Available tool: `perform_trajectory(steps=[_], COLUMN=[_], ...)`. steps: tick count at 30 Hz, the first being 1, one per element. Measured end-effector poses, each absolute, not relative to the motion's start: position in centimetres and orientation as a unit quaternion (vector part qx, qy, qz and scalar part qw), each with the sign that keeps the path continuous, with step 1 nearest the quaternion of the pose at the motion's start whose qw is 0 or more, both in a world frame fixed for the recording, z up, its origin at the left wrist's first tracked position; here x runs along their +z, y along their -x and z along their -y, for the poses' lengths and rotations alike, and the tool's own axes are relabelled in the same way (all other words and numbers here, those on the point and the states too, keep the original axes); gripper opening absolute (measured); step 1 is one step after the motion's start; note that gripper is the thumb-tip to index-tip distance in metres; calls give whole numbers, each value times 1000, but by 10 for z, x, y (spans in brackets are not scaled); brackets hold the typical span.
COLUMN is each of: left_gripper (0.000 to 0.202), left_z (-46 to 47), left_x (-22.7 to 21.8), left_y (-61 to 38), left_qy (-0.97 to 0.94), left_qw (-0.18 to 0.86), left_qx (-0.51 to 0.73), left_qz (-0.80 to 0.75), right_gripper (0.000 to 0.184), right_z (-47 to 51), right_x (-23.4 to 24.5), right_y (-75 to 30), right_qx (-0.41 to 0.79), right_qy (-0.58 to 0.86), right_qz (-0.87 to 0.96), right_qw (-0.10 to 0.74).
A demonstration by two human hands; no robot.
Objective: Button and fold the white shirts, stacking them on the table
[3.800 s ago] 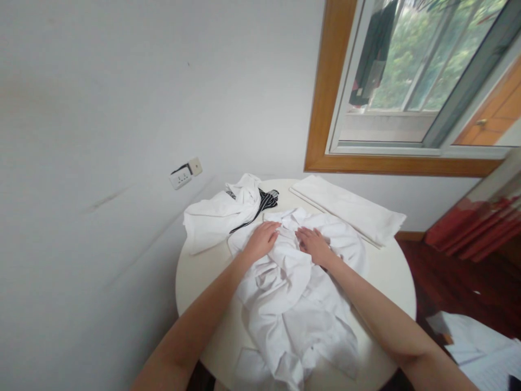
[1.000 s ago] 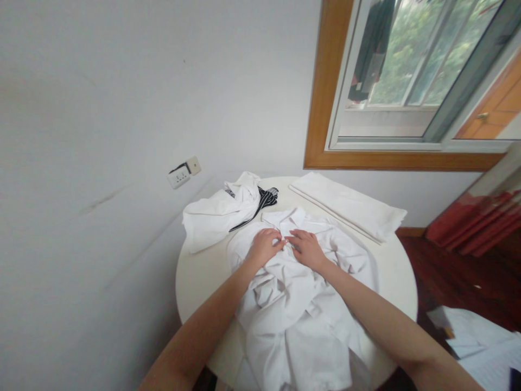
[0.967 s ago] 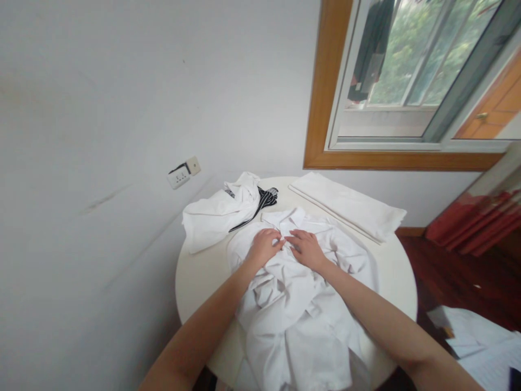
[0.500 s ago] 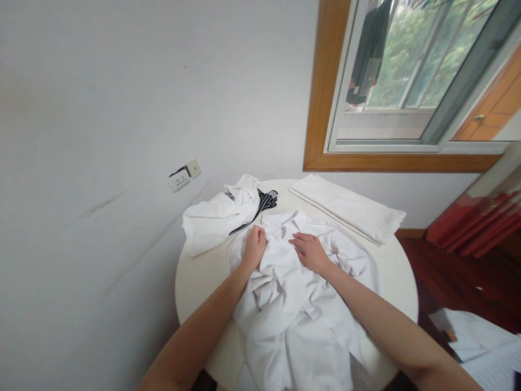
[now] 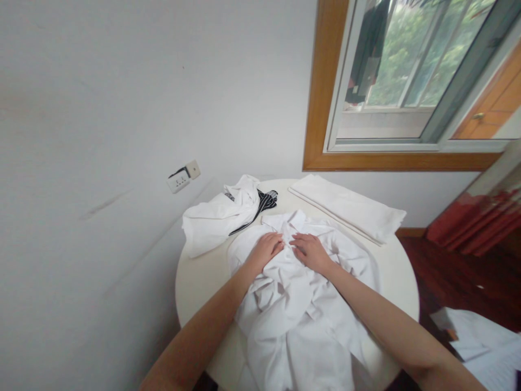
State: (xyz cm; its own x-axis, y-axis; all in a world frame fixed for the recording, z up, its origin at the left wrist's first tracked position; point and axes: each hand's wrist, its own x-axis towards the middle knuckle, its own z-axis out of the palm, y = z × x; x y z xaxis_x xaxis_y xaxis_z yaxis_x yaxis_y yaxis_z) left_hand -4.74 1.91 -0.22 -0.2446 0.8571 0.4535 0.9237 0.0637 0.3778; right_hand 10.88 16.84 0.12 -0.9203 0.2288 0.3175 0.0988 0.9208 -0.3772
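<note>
A white collared shirt (image 5: 285,315) lies rumpled across a round white table (image 5: 195,288), collar at the far side and lower part hanging towards me. My left hand (image 5: 266,251) rests on the upper front of the shirt, left of its buttoned strip, fingers stretched towards the middle. Facing it, my right hand (image 5: 310,251) lies on the cloth just right of that strip, with its fingers slightly apart. Both sets of fingertips touch the fabric below the collar, a small gap between them. The undersides of my fingers are hidden.
White cloth (image 5: 215,220) with a black striped piece (image 5: 266,201) lies at the table's back left. A folded white cloth (image 5: 345,206) sits at the back right. Beyond are a wall socket (image 5: 179,180) and a wood-framed window (image 5: 313,108). Papers (image 5: 480,336) show at lower right.
My left hand has moved right and opened out from a closed shape, onto the shirt's middle beside my right hand. My right hand has barely moved.
</note>
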Motion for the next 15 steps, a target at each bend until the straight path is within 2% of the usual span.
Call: perform_trajectory(steps=[5,10,15], left_gripper=[30,45,49], left_z=[-18,-15,-14], left_x=[-8,-13,-15], left_y=[49,44,48], left_qy=[642,612,573], left_qw=[49,92,109], left_qx=[-224,-133,-116], left_qz=[732,774,804], right_gripper=[32,40,44], right_z=[-168,-165,-162], right_x=[1,1,3], right_y=[-109,-111,-113], right_qx=[180,139,115], right_qy=[83,128,161], right_qz=[966,972,974], right_qw=[163,141,114])
